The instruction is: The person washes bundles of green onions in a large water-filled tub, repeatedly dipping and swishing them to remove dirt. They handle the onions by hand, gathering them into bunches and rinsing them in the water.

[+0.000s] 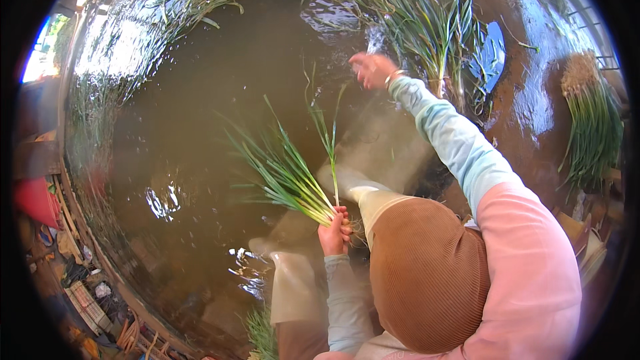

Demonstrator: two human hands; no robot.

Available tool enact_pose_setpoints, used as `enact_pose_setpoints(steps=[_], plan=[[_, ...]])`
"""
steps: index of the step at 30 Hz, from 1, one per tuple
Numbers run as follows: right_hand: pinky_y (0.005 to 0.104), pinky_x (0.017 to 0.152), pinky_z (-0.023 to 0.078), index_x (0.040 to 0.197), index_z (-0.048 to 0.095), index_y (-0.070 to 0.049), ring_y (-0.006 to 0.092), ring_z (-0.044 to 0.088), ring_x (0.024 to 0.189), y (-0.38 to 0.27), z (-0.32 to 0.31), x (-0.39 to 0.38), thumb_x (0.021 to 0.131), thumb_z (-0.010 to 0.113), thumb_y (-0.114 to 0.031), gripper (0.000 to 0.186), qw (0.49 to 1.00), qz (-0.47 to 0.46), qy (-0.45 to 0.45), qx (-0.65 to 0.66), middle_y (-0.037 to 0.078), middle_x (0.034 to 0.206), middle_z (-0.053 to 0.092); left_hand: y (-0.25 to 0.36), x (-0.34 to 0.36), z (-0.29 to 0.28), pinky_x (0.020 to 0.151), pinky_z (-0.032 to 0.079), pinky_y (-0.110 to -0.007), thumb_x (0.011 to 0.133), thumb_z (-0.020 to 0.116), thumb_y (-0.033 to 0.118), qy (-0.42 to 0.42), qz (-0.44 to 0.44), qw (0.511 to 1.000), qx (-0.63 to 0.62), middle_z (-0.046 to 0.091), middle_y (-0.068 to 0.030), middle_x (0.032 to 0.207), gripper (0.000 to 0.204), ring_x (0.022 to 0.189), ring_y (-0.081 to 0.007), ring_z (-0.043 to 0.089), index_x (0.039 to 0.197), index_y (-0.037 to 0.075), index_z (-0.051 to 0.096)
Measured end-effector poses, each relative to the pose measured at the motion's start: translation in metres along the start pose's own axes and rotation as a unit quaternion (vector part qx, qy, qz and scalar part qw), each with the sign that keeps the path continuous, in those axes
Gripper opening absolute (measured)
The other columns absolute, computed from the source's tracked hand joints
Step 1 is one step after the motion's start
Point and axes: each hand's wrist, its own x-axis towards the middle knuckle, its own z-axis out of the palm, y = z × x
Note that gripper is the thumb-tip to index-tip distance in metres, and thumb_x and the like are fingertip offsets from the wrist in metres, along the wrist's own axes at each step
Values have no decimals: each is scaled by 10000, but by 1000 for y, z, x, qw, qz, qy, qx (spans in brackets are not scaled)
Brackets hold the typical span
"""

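Note:
My left hand [333, 232] is closed around a bunch of green onions [293, 183] at the white root ends, low over the muddy water. Their green leaves fan out up and to the left, and one stalk [330, 147] stands apart from the rest. My right hand [373, 70] reaches far forward over the water, slightly blurred, its fingers loosely apart and no object visible in them. Just right of it lies a heap of green onions [433, 33] at the water's edge.
Loose green leaves [167, 23] float along the pool's far and left rim. A tied bundle of green onions [592, 123] lies on wet ground at the right, and a blue scrap [490, 57] by the heap. My brown-clad knee [427, 273] rises between my arms.

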Motion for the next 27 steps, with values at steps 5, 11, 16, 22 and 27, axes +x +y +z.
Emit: enact_pose_setpoints(steps=[5,11,16,22,27], plan=[[423,723,535,1184,579,-156,341,639,936,1,60,-10,866,472,-150,336,888,-59,-104,-444,160,1086,636,-1,0,-7,359,262,-159,893,550,47,4,-8,1000,23,550,-83,849,185,491,-28,394,1060,-31,559],[377,624,541,829,637,-125,259,654,790,-32,48,7,871,498,-208,168,862,-39,291,-413,88,823,634,-3,-4,-15,365,280,-164,900,547,50,11,-8,998,54,559,-77,843,186,473,-39,399,1070,-23,570],[370,772,521,1060,624,-167,251,594,968,-55,89,13,861,571,-244,220,847,-396,-60,-349,51,995,615,-7,-3,-14,369,290,-171,908,543,55,-14,10,1000,19,562,-65,848,190,471,-43,400,1079,-18,577],[356,746,509,875,637,-101,242,610,928,-49,110,35,815,548,-190,139,790,-287,-101,-532,61,890,638,-1,-7,-15,371,289,-169,909,540,56,20,-13,999,33,565,-62,852,207,473,-36,397,1101,-16,571],[381,758,518,1048,574,-130,269,623,910,-64,51,57,851,523,-174,208,861,-99,202,-456,75,904,614,1,-7,-19,380,289,-158,906,538,47,10,-6,999,31,565,-64,885,197,500,-29,406,1089,-18,571]])
